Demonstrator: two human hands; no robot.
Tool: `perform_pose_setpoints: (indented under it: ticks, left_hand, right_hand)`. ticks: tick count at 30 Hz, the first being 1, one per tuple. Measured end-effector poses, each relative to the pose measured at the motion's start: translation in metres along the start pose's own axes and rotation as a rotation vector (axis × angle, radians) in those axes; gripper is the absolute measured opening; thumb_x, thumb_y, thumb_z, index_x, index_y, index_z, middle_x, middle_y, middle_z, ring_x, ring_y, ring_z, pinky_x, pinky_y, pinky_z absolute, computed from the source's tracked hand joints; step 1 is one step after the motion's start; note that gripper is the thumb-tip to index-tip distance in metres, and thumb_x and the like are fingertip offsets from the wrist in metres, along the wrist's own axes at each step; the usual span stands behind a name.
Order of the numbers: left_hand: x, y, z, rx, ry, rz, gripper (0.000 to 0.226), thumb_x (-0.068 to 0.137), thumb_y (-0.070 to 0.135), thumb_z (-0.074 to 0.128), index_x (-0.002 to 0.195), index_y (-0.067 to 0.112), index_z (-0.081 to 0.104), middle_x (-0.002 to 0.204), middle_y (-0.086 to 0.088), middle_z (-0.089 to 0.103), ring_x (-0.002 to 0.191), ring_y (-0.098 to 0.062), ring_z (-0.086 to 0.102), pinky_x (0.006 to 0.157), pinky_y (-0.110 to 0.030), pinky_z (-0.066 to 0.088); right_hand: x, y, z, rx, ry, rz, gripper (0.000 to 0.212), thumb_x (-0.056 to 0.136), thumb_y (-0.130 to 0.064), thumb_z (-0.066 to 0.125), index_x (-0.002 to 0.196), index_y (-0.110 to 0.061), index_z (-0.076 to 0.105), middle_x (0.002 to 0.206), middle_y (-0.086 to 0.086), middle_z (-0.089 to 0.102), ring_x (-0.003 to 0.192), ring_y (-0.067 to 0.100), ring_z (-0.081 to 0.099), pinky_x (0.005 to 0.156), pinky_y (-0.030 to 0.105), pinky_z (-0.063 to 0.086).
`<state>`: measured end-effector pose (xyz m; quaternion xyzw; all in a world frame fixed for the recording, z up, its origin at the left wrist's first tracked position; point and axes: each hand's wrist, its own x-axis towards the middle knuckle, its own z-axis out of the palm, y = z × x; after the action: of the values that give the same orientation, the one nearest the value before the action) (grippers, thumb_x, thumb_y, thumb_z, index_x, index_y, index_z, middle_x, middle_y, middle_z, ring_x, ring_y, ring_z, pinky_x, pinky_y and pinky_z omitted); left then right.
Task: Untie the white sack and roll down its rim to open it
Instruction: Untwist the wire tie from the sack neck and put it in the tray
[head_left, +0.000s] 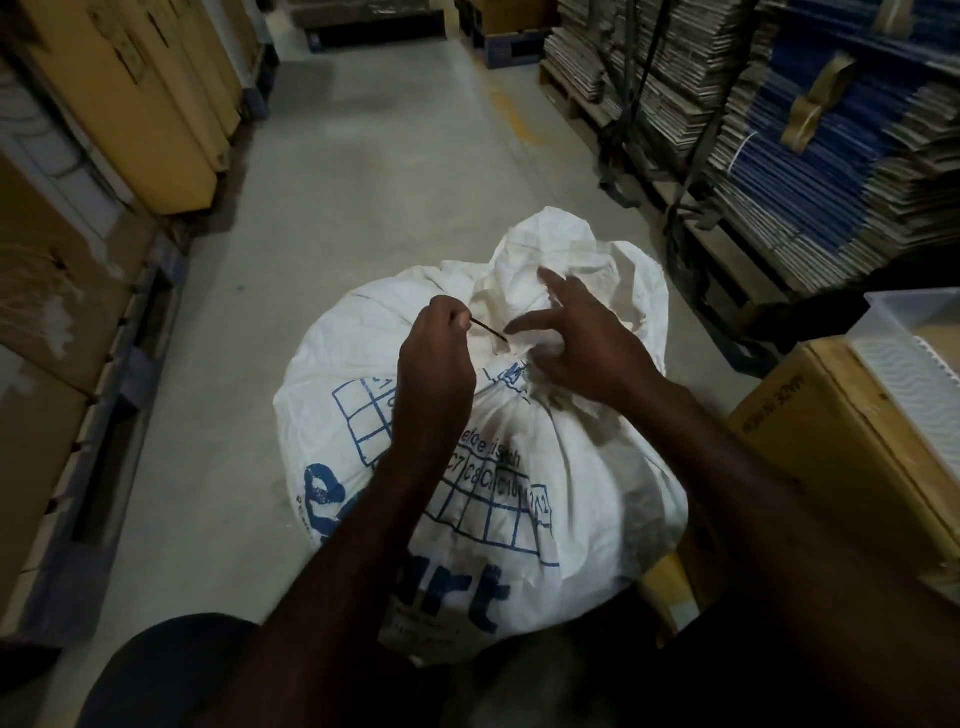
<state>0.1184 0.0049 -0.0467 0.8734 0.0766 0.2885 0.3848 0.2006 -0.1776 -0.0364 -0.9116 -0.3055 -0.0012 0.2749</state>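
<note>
White sack tied, left hand grip pinching dark tie at neck, right hand fingers spread.

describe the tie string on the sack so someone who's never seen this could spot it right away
Start at the big white sack with blue print standing on the grey floor of the aisle. Its top is gathered into a neck under the right hand. The tie string is the thin dark strand running from that neck to the left hand, which pinches it: the only dark line against white fabric.
</note>
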Motion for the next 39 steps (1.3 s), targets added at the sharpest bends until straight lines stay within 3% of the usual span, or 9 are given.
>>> perform_pose_setpoints:
  ticks: [3, 6, 11, 14, 19, 23, 29, 35, 39]
  left_hand:
    - [-0.007, 0.007, -0.019, -0.012, 0.038, 0.027, 0.016, 0.112, 0.009, 0.047, 0.102, 0.014, 0.058, 0.09, 0.001, 0.063, 0.084, -0.02, 0.057, 0.075, -0.035, 0.043]
    - [-0.014, 0.018, -0.04, -0.031, 0.059, 0.063, 0.016, 0.112, 0.01, 0.049, 0.104, 0.013, 0.063, 0.092, 0.003, 0.067, 0.086, -0.019, 0.063, 0.08, -0.033, 0.048]
    - [-0.024, 0.038, -0.072, -0.068, 0.085, 0.202, 0.015, 0.109, 0.002, 0.057, 0.106, 0.007, 0.071, 0.099, 0.004, 0.072, 0.094, -0.011, 0.066, 0.086, -0.019, 0.048]
    - [-0.03, 0.042, -0.085, -0.117, 0.084, 0.214, 0.015, 0.108, 0.003, 0.058, 0.108, 0.009, 0.072, 0.102, 0.007, 0.073, 0.099, -0.008, 0.069, 0.09, -0.018, 0.048]
    - [-0.036, 0.046, -0.091, -0.207, 0.076, 0.127, 0.018, 0.109, 0.004, 0.057, 0.11, 0.016, 0.071, 0.101, 0.01, 0.076, 0.102, -0.013, 0.074, 0.09, -0.021, 0.052]
    - [-0.044, 0.057, -0.085, -0.235, 0.032, 0.18, 0.017, 0.111, 0.005, 0.055, 0.113, 0.011, 0.071, 0.107, 0.005, 0.076, 0.107, -0.014, 0.073, 0.094, -0.028, 0.055]
    - [-0.053, 0.08, -0.059, -0.095, -0.026, 0.328, 0.038, 0.111, 0.013, 0.061, 0.149, 0.012, 0.061, 0.147, -0.001, 0.065, 0.141, -0.017, 0.057, 0.12, -0.026, 0.041]
    - [-0.061, 0.097, -0.02, 0.168, -0.096, 0.513, 0.061, 0.105, 0.02, 0.067, 0.162, 0.016, 0.047, 0.169, -0.007, 0.045, 0.155, -0.032, 0.043, 0.126, -0.054, 0.035]
    - [-0.077, 0.109, 0.009, 0.285, -0.157, 0.587, 0.065, 0.104, 0.033, 0.067, 0.164, 0.021, 0.044, 0.175, -0.009, 0.035, 0.16, -0.034, 0.033, 0.126, -0.061, 0.032]
  right_hand:
    - [-0.006, -0.025, -0.002, -0.097, 0.188, -0.093, 0.033, 0.09, -0.021, 0.077, 0.122, -0.031, 0.076, 0.168, 0.014, 0.032, 0.158, 0.043, 0.019, 0.121, 0.056, 0.035]
    - [-0.012, -0.046, -0.002, -0.078, 0.379, -0.223, 0.036, 0.092, -0.012, 0.074, 0.127, -0.023, 0.074, 0.167, 0.014, 0.036, 0.158, 0.038, 0.025, 0.123, 0.052, 0.035]
    - [-0.032, -0.076, -0.002, 0.077, 0.264, -0.283, 0.042, 0.104, -0.017, 0.064, 0.146, -0.015, 0.06, 0.153, 0.004, 0.057, 0.146, 0.022, 0.048, 0.12, 0.045, 0.041]
    - [-0.044, -0.082, -0.009, 0.101, 0.257, -0.231, 0.029, 0.106, -0.028, 0.059, 0.133, -0.026, 0.069, 0.113, -0.001, 0.077, 0.104, 0.021, 0.073, 0.089, 0.048, 0.057]
    - [-0.069, -0.09, -0.024, 0.37, 0.254, -0.075, 0.023, 0.1, -0.029, 0.071, 0.121, -0.024, 0.078, 0.093, -0.009, 0.081, 0.086, 0.004, 0.075, 0.083, 0.034, 0.06]
    - [-0.088, -0.086, -0.038, 0.527, 0.284, 0.033, 0.016, 0.093, -0.018, 0.08, 0.109, -0.018, 0.081, 0.082, -0.007, 0.08, 0.072, 0.007, 0.075, 0.07, 0.029, 0.059]
    - [-0.13, -0.074, -0.066, 0.413, 0.42, 0.031, 0.019, 0.091, -0.021, 0.083, 0.108, -0.014, 0.082, 0.092, -0.006, 0.081, 0.081, 0.006, 0.076, 0.077, 0.031, 0.062]
    - [-0.168, -0.057, -0.099, 0.097, 0.628, 0.094, 0.013, 0.094, -0.032, 0.078, 0.105, -0.027, 0.082, 0.094, -0.014, 0.08, 0.076, 0.003, 0.071, 0.075, 0.036, 0.059]
    - [-0.196, -0.032, -0.128, -0.137, 0.768, 0.142, 0.012, 0.092, -0.026, 0.078, 0.102, -0.021, 0.083, 0.104, -0.007, 0.079, 0.099, 0.016, 0.069, 0.09, 0.043, 0.054]
